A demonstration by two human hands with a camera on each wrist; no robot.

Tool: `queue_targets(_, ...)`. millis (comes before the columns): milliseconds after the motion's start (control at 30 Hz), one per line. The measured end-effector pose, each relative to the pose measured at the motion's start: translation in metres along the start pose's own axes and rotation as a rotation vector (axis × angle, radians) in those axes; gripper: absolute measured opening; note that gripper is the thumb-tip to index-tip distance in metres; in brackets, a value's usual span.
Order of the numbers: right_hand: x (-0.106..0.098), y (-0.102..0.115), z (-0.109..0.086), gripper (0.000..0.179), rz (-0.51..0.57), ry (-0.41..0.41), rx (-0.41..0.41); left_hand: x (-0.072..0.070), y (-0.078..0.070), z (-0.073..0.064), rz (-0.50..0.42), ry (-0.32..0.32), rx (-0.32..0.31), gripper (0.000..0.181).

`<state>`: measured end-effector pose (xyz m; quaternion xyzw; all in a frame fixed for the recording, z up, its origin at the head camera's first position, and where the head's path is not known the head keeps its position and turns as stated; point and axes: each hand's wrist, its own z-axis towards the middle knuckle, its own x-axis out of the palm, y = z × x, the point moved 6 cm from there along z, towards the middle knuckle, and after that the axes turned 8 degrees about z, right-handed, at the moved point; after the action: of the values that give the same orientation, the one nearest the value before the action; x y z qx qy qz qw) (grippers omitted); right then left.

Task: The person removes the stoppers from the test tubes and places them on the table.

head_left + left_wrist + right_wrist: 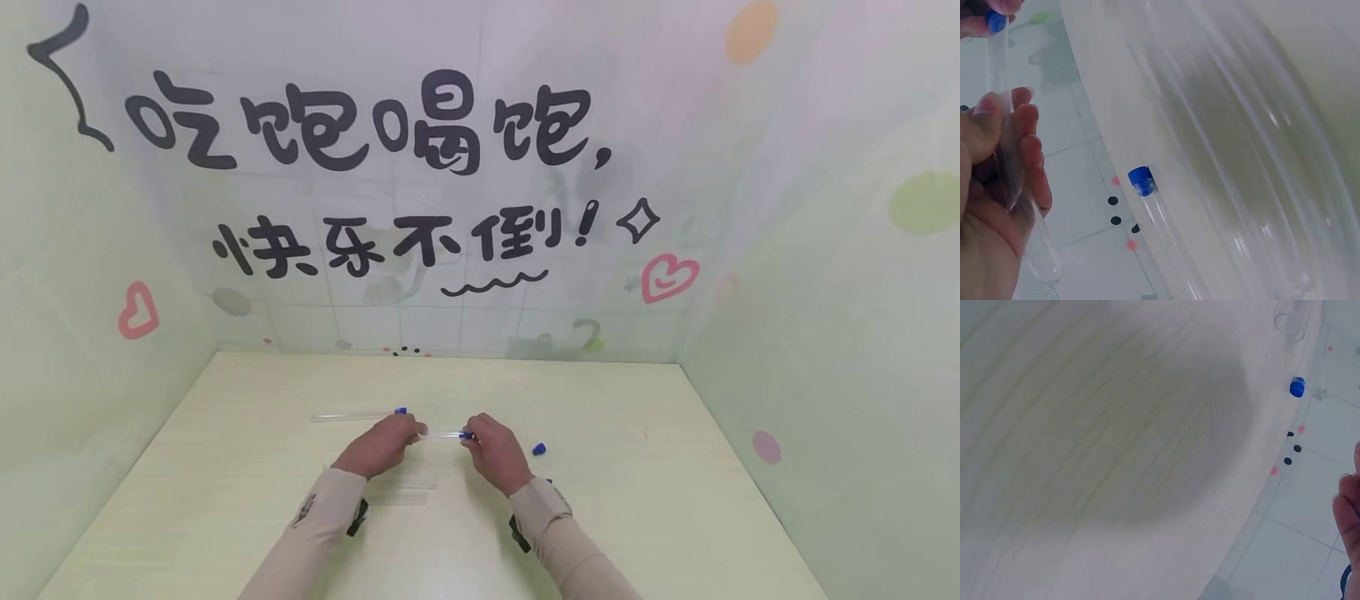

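Observation:
A clear test tube (442,436) is held level above the table by my left hand (381,446). In the left wrist view the fingers of the left hand (994,162) curl round the tube (999,65), its rounded end poking out below the palm. My right hand (497,454) pinches a blue cap (466,435) at the tube's mouth; how deep the cap sits is hard to tell. Only some fingers of the right hand (1349,515) show at the edge of the right wrist view. Behind the left hand lies another test tube (348,417) with a blue cap (1142,180) on it.
Several clear test tubes (401,501) without visible caps lie nearer the front, partly behind the left forearm. A loose blue cap (539,449) lies right of the right hand, and another blue piece (549,481) peeks out by the right cuff. Printed walls surround the wooden table (637,517).

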<state>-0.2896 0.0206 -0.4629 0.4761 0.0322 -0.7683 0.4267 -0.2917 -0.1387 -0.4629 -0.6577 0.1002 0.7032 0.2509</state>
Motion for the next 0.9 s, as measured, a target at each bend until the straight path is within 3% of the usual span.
queue_targets(367,0.0,-0.011,0.0,0.012,0.146,0.07,0.105,0.0,-0.006,0.003,0.148,-0.109,0.045,0.012)
queue_targets(667,0.0,-0.014,0.001,0.009,0.271,0.098,0.146,-0.007,-0.01,0.0,0.18,-0.187,0.079,0.013)
queue_targets(900,0.002,-0.015,0.001,0.007,0.289,0.107,0.157,-0.009,-0.01,-0.001,0.184,-0.239,0.076,0.016)
